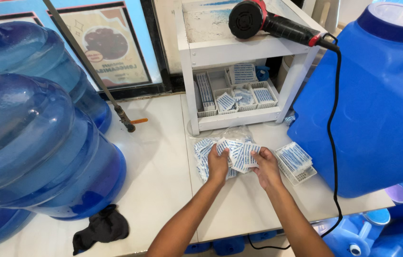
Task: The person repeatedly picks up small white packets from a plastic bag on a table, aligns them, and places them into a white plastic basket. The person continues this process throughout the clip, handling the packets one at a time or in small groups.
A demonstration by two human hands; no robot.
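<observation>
Both my hands meet over the white counter, in front of a small white shelf unit. My left hand (217, 164) and my right hand (265, 166) together hold a fanned bunch of small white-and-blue printed labels (238, 153). Under the bunch lies a clear plastic bag of the same labels (203, 151). Just right of my right hand stands a small white mesh basket (298, 174) filled with a stack of labels.
A white shelf unit (189, 81) holds several mesh baskets of labels, with a black-and-red heat gun (258, 19) on top; its black cord (331, 138) hangs past a big blue jug (377, 100). Large blue water bottles (35, 143) stand left. A dark cloth (101, 228) lies near the counter's front edge.
</observation>
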